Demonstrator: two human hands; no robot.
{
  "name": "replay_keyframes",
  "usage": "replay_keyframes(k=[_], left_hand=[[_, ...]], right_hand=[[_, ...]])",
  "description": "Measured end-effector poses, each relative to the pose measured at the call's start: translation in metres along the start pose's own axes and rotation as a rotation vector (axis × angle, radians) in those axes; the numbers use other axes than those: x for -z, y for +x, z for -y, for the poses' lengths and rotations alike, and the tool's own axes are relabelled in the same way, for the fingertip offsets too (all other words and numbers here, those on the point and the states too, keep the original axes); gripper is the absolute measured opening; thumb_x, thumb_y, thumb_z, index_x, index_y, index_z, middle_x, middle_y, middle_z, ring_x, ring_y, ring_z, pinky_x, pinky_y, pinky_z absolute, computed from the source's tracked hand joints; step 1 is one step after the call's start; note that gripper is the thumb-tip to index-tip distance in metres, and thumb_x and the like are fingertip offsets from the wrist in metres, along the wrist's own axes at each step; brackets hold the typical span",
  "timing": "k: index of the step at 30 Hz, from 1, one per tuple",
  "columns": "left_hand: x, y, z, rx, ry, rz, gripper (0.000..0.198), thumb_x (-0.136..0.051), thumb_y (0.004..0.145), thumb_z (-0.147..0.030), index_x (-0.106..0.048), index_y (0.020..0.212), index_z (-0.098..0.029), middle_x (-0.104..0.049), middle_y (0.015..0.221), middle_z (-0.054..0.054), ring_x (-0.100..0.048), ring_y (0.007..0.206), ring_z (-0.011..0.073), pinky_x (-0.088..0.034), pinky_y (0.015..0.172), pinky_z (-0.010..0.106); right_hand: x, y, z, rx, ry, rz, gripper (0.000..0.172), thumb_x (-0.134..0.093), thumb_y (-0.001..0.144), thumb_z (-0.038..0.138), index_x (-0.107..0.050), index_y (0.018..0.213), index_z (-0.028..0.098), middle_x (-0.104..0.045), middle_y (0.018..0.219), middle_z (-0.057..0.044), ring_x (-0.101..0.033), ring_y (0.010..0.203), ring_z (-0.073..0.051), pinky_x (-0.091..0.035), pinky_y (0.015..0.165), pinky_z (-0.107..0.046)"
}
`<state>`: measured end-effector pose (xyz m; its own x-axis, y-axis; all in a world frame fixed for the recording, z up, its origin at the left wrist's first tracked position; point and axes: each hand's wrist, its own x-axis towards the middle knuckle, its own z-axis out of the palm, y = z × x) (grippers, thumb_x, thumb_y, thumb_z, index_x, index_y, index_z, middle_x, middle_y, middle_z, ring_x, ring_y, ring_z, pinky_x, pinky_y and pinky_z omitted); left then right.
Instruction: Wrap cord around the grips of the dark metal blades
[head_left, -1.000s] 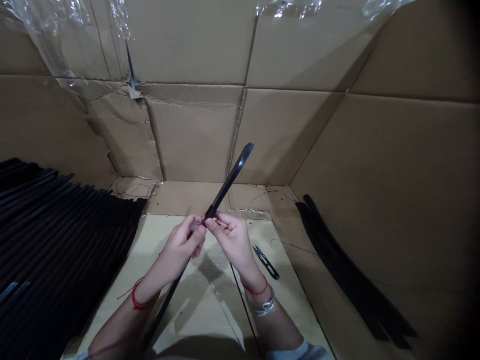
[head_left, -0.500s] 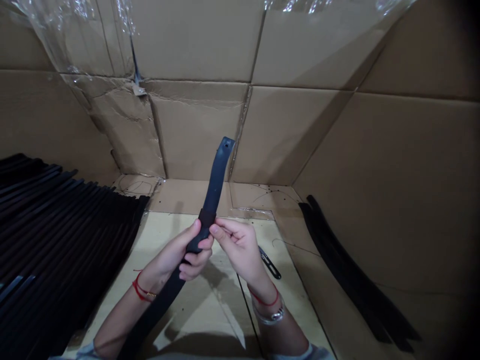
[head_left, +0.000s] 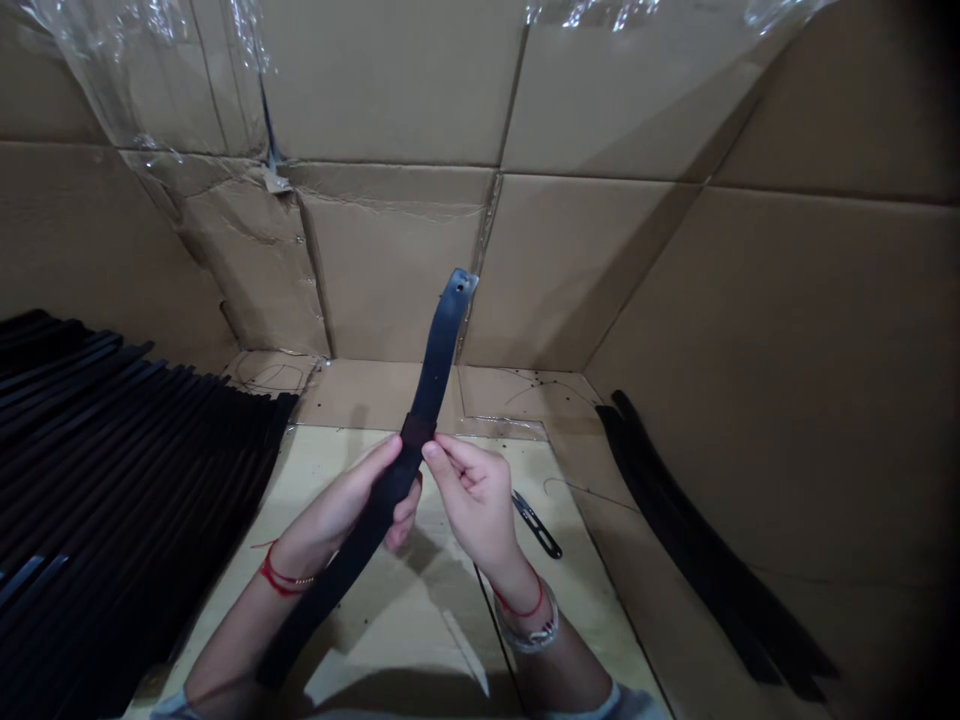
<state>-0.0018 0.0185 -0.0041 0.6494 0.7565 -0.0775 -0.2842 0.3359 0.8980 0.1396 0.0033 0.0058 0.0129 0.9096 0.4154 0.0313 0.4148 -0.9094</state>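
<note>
Black rubber strap runs diagonally across both hands, above the pale worktop. The left hand has its grip clamped around the strap; the right hand's fingertips pinch it at a dark band. Thread snips lie just beside that hand, between stacked black straps and a farther strap pile, before cardboard walls.
</note>
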Motion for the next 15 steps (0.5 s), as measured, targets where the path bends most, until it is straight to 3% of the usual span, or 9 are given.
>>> replay_keyframes(k=[3,8,11,15], left_hand=[[-0.005,-0.001,0.001,-0.124,0.231,-0.163,0.043,-0.042,0.091,-0.057,-0.052,0.080,-0.016,-0.058,0.054,0.000,-0.056,0.044,0.0120,-0.044,0.046,0.022],[-0.016,0.002,0.010,-0.189,0.297,-0.336,0.048,-0.036,0.093,-0.057,-0.048,0.070,-0.017,-0.045,0.042,-0.005,-0.043,0.034,0.0080,-0.032,0.038,0.019],[-0.018,0.004,0.013,-0.187,0.262,-0.329,0.048,-0.038,0.092,-0.058,-0.049,0.070,-0.017,-0.044,0.042,-0.006,-0.041,0.033,0.0077,-0.030,0.037,0.019],[-0.015,0.002,0.011,-0.150,0.236,-0.251,0.046,-0.037,0.093,-0.058,-0.050,0.079,-0.017,-0.054,0.050,-0.003,-0.051,0.040,0.0102,-0.040,0.043,0.020]], right_hand=[[-0.001,0.001,0.002,0.018,-0.013,0.056,0.034,-0.054,0.092,0.036,-0.055,0.063,0.019,-0.058,0.049,0.001,-0.056,0.043,-0.012,-0.040,0.038,-0.020],[-0.005,-0.006,0.003,0.038,-0.037,0.047,0.034,-0.050,0.095,0.039,-0.052,0.066,0.021,-0.057,0.047,0.003,-0.058,0.037,-0.011,-0.043,0.032,-0.018],[-0.009,-0.011,0.000,0.021,-0.039,0.022,0.030,-0.048,0.096,0.039,-0.055,0.073,0.020,-0.057,0.047,0.004,-0.057,0.033,-0.010,-0.045,0.031,-0.017],[-0.009,-0.011,-0.003,-0.009,0.003,0.002,0.030,-0.050,0.095,0.037,-0.055,0.071,0.020,-0.055,0.041,0.005,-0.058,0.032,-0.012,-0.042,0.029,-0.017]])
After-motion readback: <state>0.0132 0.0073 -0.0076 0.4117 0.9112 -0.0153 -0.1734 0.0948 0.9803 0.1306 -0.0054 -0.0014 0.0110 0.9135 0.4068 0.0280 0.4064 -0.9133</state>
